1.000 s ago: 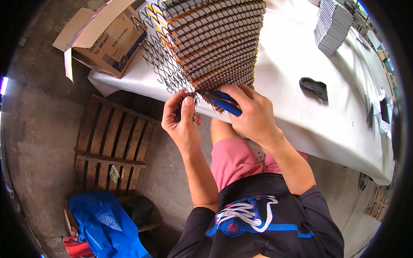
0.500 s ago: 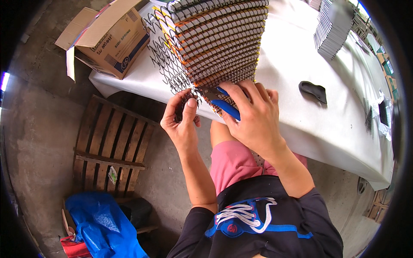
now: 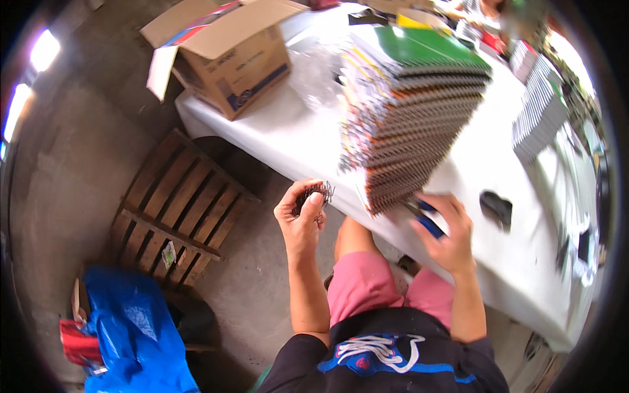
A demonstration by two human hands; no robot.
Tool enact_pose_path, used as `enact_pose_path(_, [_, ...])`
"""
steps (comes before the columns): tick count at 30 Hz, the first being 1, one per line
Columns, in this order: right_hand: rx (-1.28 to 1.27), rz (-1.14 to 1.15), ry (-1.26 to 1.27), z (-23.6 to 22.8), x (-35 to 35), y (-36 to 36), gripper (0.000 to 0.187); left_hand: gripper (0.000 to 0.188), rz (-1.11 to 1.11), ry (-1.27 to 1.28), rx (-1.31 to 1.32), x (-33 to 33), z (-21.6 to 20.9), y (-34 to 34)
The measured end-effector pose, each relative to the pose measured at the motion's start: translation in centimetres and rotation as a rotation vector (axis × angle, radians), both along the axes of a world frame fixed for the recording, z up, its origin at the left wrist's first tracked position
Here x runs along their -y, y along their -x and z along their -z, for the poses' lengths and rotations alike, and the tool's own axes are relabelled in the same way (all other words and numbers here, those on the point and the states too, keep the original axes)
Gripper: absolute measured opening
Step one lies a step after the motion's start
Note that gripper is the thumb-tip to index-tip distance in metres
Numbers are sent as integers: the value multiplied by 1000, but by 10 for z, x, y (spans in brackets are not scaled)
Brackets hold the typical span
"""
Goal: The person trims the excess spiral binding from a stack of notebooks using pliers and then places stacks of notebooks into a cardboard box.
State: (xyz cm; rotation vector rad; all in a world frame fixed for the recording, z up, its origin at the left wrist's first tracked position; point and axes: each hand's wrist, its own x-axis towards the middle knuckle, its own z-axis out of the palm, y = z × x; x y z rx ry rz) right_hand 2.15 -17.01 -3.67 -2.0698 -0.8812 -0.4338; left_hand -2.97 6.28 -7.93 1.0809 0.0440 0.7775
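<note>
A tall stack of spiral-bound notebooks (image 3: 419, 111) with a green top cover stands near the table's front edge, its coil bindings facing me. My left hand (image 3: 303, 213), held in front of the table's edge and apart from the stack, is closed around a bunch of black coil clippings (image 3: 321, 191). In my right hand (image 3: 452, 229) is a pair of blue-handled cutting pliers (image 3: 430, 226), at the stack's lower right corner. Blur hides whether the pliers' jaws touch the coils. Loose coil ends along the stack's left side are blurred too.
On the white-covered table (image 3: 481, 170) are an open cardboard box (image 3: 242, 72), clear plastic wrap (image 3: 318, 75), a small black object (image 3: 496, 208) and more notebooks (image 3: 540, 114). A wooden pallet (image 3: 177, 209) and blue plastic sheet (image 3: 134, 327) lie left. Another person (image 3: 488, 19) is at the far side.
My left hand has drawn back from the stack's coil ends with the clippings. My right hand has carried the pliers to the right, along the stack's bottom. The view has shifted.
</note>
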Motion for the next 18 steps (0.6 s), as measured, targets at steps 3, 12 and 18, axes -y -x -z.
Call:
enact_pose_path(3, [-39,89,-96,39,45,-4,34,20,28,312,-47,-22,-3,-27])
enact_pose_path(12, [-23,327,56,94,68,-2,36,22,35,-599,-361,-61,-26,-242])
enact_pose_path(18, [128,379,265,101,64,-5,44,40,-84,-1444,-429,-94,16,-353])
